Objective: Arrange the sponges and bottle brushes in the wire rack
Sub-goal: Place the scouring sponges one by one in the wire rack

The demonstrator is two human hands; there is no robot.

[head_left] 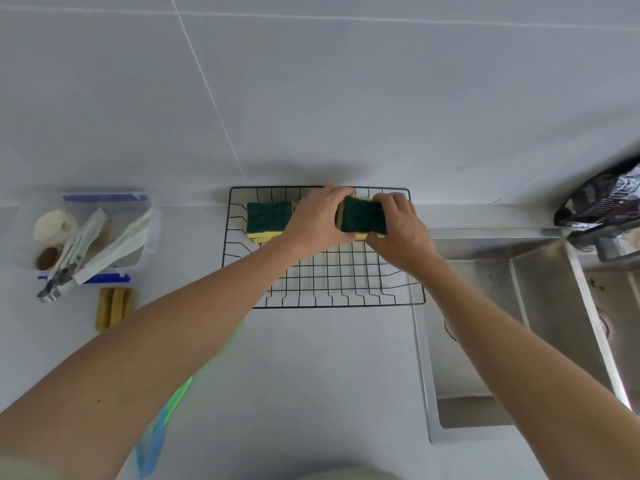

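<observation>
Both forearms reach over the worktop [311, 375] as the left hand [317, 220] and right hand [398, 230] grip a green-topped sponge [363, 216] above the wire rack [329, 285], where uneven release could tip it against the stacked sponges [268, 220].

Probably a home kitchen: steel sink [485, 341] beside pale counter [311, 375], tiled wall [311, 98].

Nothing to read here: no lettering, label, brand or number shows legibly on any surface, and the striped marks on the packets in the clear tub [145, 216] stay blurred.
</observation>
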